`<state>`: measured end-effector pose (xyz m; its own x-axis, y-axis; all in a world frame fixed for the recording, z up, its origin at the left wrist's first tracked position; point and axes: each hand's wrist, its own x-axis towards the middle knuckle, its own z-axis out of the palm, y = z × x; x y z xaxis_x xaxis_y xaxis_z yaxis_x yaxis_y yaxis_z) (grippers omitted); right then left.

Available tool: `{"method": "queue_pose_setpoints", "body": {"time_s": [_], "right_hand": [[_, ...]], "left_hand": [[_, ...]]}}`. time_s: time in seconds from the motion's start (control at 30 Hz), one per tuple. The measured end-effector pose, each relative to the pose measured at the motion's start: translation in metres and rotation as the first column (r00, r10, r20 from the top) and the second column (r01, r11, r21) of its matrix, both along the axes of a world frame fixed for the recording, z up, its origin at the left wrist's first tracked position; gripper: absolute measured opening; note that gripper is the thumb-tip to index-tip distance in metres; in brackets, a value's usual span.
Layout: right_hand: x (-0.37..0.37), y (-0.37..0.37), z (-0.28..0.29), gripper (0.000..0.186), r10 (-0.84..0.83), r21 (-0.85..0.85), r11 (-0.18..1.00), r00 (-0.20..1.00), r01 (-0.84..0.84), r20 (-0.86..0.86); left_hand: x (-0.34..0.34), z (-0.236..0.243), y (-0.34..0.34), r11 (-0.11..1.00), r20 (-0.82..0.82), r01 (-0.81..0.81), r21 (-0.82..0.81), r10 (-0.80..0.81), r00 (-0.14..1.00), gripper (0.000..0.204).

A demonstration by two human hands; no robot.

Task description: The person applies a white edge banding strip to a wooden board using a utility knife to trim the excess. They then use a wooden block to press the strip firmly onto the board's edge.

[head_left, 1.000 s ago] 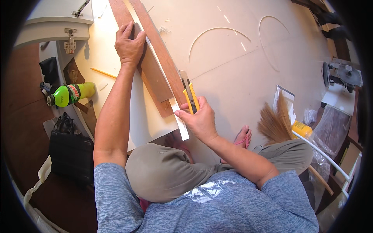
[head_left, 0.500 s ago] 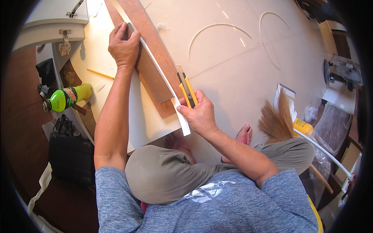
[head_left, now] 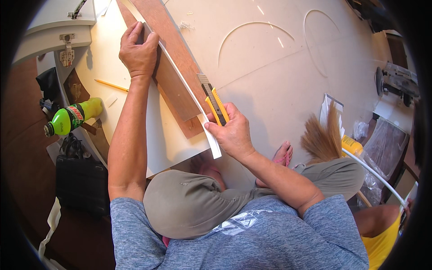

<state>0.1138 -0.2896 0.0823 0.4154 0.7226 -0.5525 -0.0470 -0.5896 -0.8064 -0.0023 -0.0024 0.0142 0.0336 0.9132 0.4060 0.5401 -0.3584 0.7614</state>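
Note:
My left hand (head_left: 139,54) is closed on the upper part of a narrow brown board (head_left: 175,99), thumb on one side and fingers on the other. Along the board's right edge runs a thin white edging strip (head_left: 184,85), whose free end hangs past the board's near corner. In my right hand (head_left: 231,132) is a yellow utility knife (head_left: 217,106), blade out and pointing up and away. The thumb of that hand also presses on the white strip near its loose end. Beneath the narrow board lies a wider reddish-brown board (head_left: 173,38).
A white panel (head_left: 166,153) supports the boards, with a pencil (head_left: 111,85) on it. At left are a green bottle (head_left: 72,118) and a black bag (head_left: 81,184). Curved offcuts (head_left: 256,23) lie on the floor; a broom (head_left: 321,139) and a person in yellow (head_left: 382,238) are at right.
The knife has tilted slightly to the left, its blade showing more plainly. My left hand keeps its hold on the board. At the lower right, more of the person in yellow has come into view.

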Motion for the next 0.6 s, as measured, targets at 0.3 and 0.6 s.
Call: {"method": "queue_pose_setpoints", "body": {"time_s": [0.3,0.6], "right_hand": [[0.002,-0.002,-0.008,0.028,0.002,0.043,0.999,1.000,-0.002,0.014],[-0.003,0.000,-0.007,0.025,-0.043,0.055,0.998,0.998,0.041,0.042]], "left_hand": [[0.001,-0.003,0.007,1.000,-0.066,-0.014,0.002,0.014,0.998,0.053],[-0.006,-0.011,0.014,1.000,-0.101,-0.015,-0.019,0.013,0.995,0.055]]}}
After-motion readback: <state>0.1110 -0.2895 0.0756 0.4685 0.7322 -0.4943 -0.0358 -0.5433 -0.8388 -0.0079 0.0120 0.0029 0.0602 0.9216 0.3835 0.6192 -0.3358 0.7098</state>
